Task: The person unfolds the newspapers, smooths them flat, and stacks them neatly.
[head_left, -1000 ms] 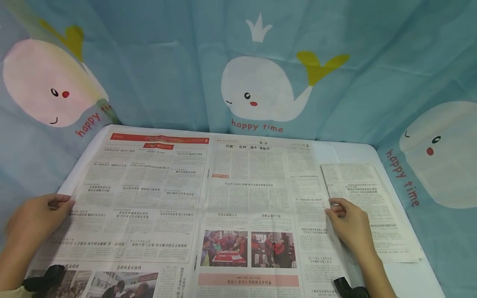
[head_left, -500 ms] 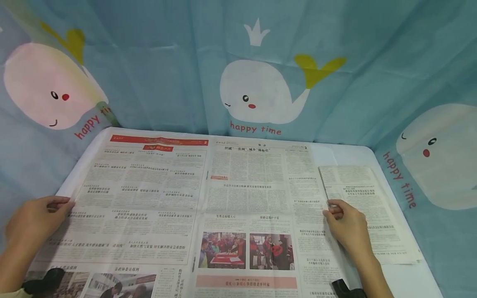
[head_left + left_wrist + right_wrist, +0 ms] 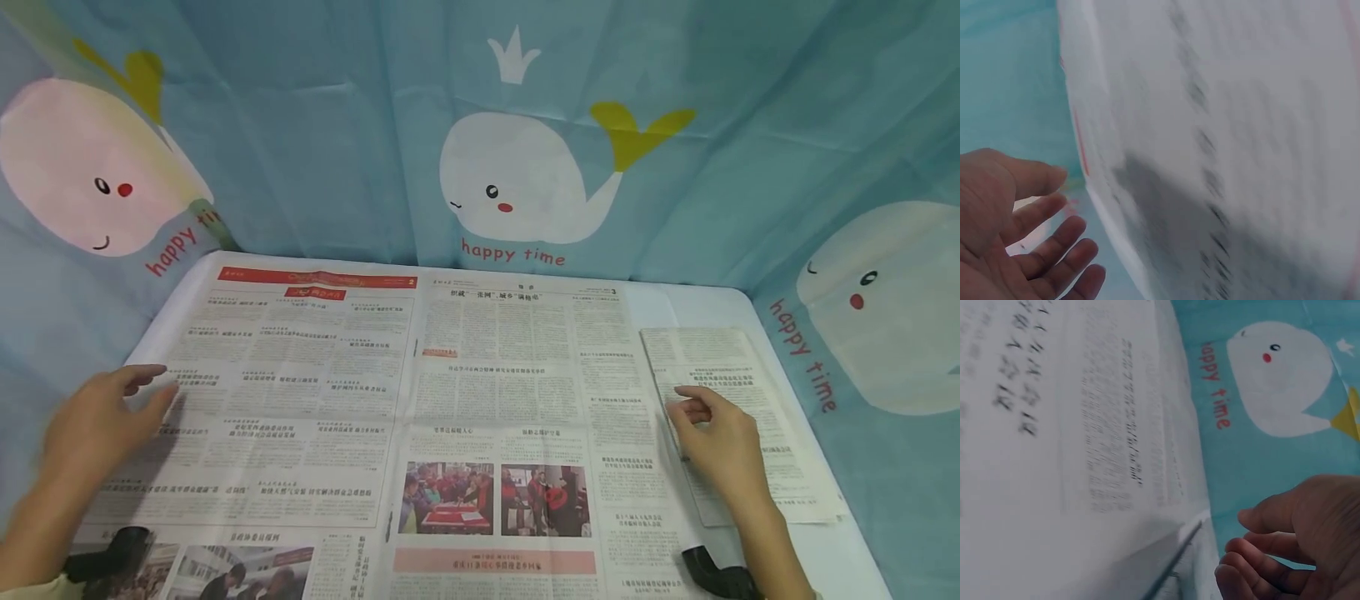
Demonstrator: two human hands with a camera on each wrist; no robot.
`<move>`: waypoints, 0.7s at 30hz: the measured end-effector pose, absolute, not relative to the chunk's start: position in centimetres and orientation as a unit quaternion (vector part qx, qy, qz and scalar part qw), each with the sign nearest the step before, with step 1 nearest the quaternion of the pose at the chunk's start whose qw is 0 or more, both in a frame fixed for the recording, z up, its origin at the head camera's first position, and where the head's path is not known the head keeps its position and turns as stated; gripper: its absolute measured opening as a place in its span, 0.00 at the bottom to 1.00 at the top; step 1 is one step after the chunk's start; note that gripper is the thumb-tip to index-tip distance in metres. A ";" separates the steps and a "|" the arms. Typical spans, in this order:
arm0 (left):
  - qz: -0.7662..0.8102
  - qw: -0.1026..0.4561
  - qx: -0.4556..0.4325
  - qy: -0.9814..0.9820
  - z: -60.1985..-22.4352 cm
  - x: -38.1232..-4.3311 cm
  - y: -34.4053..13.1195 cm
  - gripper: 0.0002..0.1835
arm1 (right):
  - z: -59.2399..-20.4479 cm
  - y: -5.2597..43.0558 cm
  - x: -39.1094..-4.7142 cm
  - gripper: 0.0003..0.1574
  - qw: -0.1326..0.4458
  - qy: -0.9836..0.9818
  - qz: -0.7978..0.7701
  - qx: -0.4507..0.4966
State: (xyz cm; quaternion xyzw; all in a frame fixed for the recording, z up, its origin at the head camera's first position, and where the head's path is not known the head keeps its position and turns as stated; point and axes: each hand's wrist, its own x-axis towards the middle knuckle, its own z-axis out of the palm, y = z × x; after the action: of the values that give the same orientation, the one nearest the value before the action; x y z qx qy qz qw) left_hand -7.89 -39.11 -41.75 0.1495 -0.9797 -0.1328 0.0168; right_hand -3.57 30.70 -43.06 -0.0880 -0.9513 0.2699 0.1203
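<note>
One unfolded newspaper spread on our white table, our left hand by its left edge, fingers parted, our right hand, fingers loosely curled, seemingly just over the folded newspaper.

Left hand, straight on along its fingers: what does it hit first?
Likely the spread newspaper's left page: in the head view the left hand points inward across it. Height is unclear, so it might pass just above.
</note>
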 end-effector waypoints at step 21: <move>-0.300 0.083 -0.007 -0.950 -39.8 -9.2 -30.5 0.27 | -40.8 35.1 -7.2 0.36 0.070 -0.953 0.274 -0.103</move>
State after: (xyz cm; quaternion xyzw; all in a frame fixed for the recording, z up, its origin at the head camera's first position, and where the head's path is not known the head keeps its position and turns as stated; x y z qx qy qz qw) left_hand -9.20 -30.52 -39.76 -0.0067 -0.9505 -0.2996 0.0825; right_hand -7.18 35.10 -40.80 -0.1033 -0.9535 0.2744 0.0702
